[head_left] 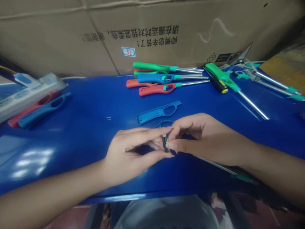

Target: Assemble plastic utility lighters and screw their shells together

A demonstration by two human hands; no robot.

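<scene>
A small black part (pixel 165 143) with white bits on it is pinched at the fingertips of both hands. My left hand (pixel 133 146) has its thumb below the part and its fingers above. From the other side my right hand (pixel 197 140) presses thumb and fingertips to the same part, hiding some of it. Just beyond the fingers lies a blue lighter half-shell (pixel 150 117), its hollow side up. A second blue shell (pixel 164 122) is mostly covered by the fingers. Under my right forearm a metal tube (pixel 216 165) with a green end rests on the table.
Several red, green and blue gas lighters (pixel 157 90) lie by the cardboard box (pixel 95 57). A green lighter (pixel 224 78) and a black-yellow screwdriver (pixel 220 85) are right of them. At left are a power strip (pixel 21 98) and coloured shells (pixel 43 111). Tiny pins (pixel 109 118) lie mid-table.
</scene>
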